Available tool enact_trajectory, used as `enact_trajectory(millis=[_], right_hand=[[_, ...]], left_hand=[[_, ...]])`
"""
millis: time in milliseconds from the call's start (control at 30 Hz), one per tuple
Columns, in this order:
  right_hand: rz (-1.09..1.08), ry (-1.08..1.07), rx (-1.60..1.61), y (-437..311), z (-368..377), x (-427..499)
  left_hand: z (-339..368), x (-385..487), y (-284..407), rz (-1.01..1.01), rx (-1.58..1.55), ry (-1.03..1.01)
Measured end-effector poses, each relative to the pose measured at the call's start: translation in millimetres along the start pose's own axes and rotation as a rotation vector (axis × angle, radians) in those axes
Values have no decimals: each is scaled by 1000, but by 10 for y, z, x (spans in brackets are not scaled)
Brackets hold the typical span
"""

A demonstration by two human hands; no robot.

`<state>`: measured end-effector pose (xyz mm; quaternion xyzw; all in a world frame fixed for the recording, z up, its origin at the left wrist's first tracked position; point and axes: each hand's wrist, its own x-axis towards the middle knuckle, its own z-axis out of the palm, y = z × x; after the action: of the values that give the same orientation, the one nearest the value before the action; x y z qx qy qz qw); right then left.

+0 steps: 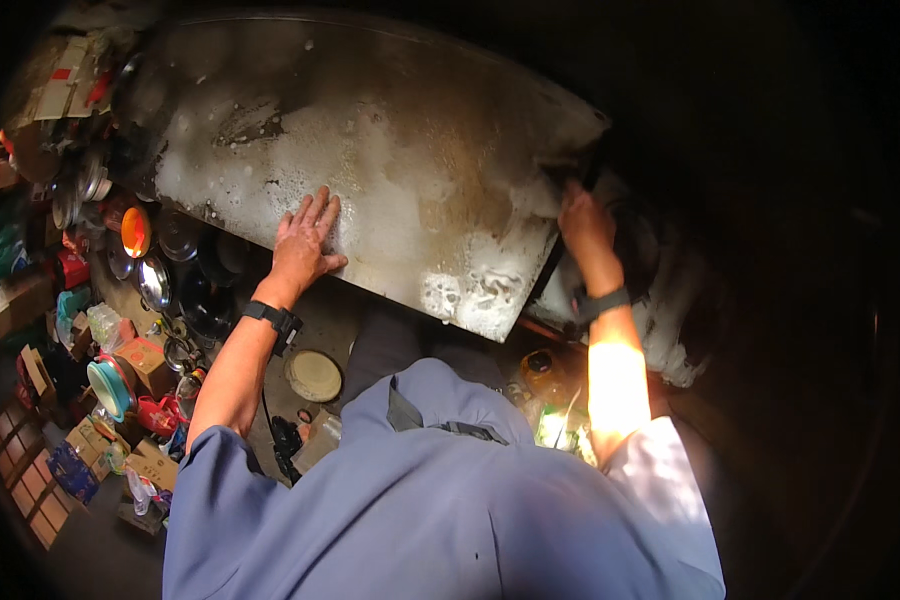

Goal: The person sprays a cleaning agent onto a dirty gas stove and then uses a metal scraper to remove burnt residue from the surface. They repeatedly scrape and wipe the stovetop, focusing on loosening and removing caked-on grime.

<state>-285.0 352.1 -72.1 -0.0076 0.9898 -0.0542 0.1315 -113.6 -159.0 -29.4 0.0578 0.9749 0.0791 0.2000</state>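
A large flat panel (390, 180), wet and streaked brown, with white foam over much of it, lies before me. My left hand (307, 244) rests flat on its near edge, fingers spread and nothing held. Thick suds (487, 289) sit at the panel's near right corner. At the right edge my right hand (586, 217) is curled and slightly blurred. A dark shape shows by its fingertips, but whether the hand grips it or the panel's edge is hidden. A second foamy surface (660, 337) lies lower, past the right edge.
Pot lids (154, 281), an orange bowl (136, 232), cardboard boxes (144, 364) and a turquoise-rimmed basin (110, 386) crowd the floor at left. A round wooden block (313, 376) stands below the panel. A bottle of yellowish liquid (541, 367) is near my right forearm.
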Motion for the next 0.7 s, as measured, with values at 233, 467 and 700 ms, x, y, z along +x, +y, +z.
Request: enact_trajectory(millis=[233, 467, 700], right_hand=[[-490, 501, -938, -24, 139, 73], [-102, 42, -298, 203, 235, 214], [-89, 183, -56, 19, -47, -451]], left_hand=[[-17, 4, -11, -1, -37, -19], [-7, 7, -25, -23, -59, -38], [-18, 5, -9, -12, -43, -20]])
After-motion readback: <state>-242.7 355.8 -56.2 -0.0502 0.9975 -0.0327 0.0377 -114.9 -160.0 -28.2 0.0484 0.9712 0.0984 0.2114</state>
